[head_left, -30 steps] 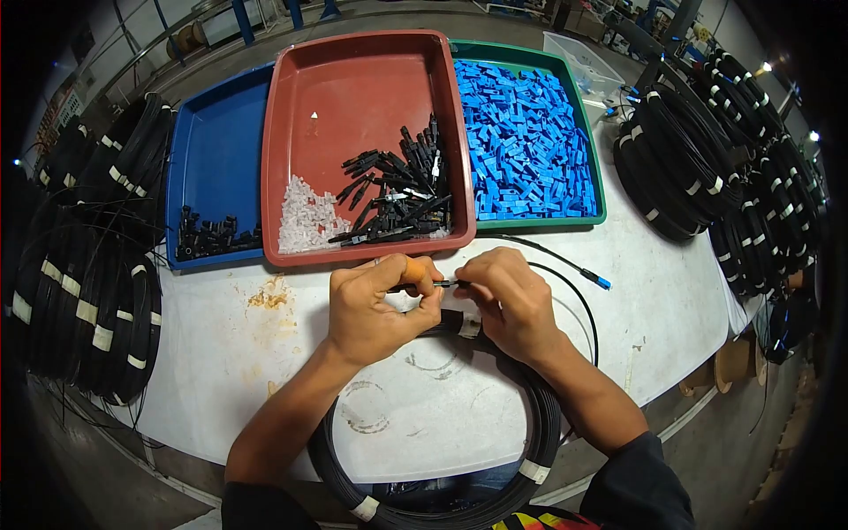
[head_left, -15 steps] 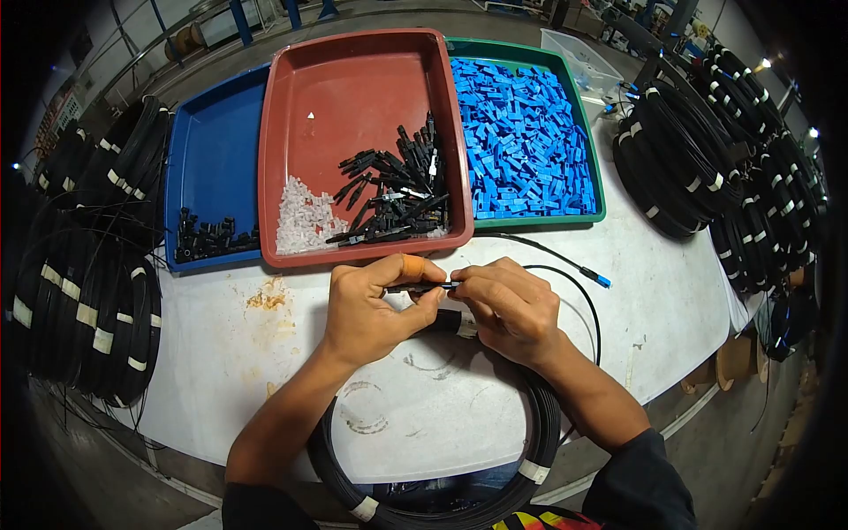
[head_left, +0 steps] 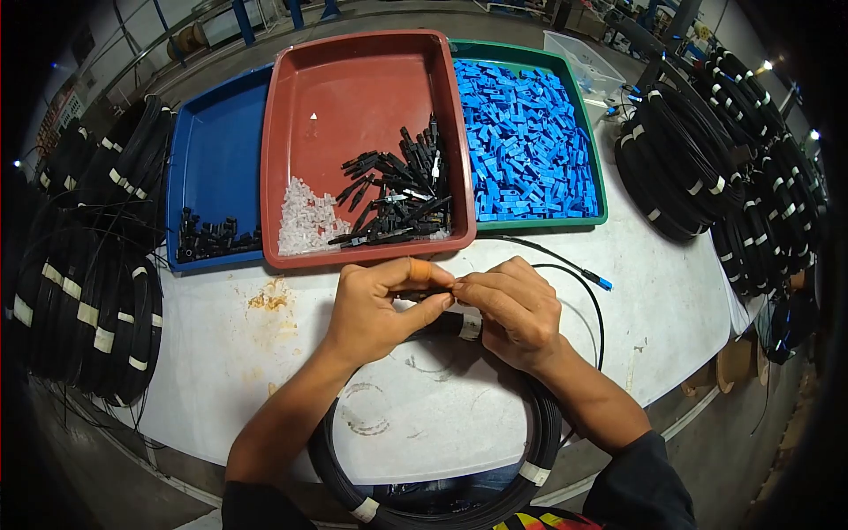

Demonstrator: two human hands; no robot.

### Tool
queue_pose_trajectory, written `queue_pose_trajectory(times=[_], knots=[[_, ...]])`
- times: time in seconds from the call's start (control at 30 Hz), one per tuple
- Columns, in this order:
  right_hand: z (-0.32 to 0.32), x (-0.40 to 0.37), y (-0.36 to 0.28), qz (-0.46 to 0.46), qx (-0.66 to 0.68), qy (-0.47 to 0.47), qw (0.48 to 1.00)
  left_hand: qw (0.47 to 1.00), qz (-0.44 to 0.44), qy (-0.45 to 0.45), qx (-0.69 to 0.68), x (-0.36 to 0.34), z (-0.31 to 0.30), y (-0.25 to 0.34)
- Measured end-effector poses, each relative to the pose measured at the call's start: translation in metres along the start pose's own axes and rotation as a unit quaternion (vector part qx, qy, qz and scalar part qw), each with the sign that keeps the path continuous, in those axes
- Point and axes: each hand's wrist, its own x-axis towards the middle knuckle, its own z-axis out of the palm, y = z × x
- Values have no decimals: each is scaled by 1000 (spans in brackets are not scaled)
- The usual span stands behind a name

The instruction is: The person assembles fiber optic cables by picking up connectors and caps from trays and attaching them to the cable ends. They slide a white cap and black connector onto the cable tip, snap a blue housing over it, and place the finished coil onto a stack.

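My left hand (head_left: 375,309), with an orange wrap on one finger, is closed in a pinch on a slim black fiber-optic connector (head_left: 412,299). Fingers of my right hand (head_left: 519,311) pinch at the connector's right end, fingertips against those of the left. Most of the connector is hidden between the fingers. Under both hands lies a coil of black cable (head_left: 549,415), bound with white tape, its lower part overhanging the table's near edge. To the right of my right hand, a cable end with a blue connector (head_left: 598,279) rests on the table.
Beyond my hands stand a red tray (head_left: 353,97) with black connector parts and clear pieces, a blue tray (head_left: 216,132) with black pieces, and a green tray (head_left: 603,199) full of blue clips. Taped cable coils (head_left: 84,309) stack up left; more coils (head_left: 676,163) sit right.
My right fingertips have closed in over the connector's end, so less of it shows between the hands. The camera view has shifted very slightly.
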Motion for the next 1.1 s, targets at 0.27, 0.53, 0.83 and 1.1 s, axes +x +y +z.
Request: queue_pose_trajectory(times=[0.27,0.53,0.83,1.1], knots=[[9,-3,-2,202,84,-2,976,973,153,67,161,4,4,1],[5,-1,-8,190,102,27,976,958,208,44,190,0,-4,-1],[2,1,-5,115,27,-28,993,990,97,42,93,-2,2,-3],[6,3,-8,262,121,-45,956,979,141,36,140,3,0,-6]])
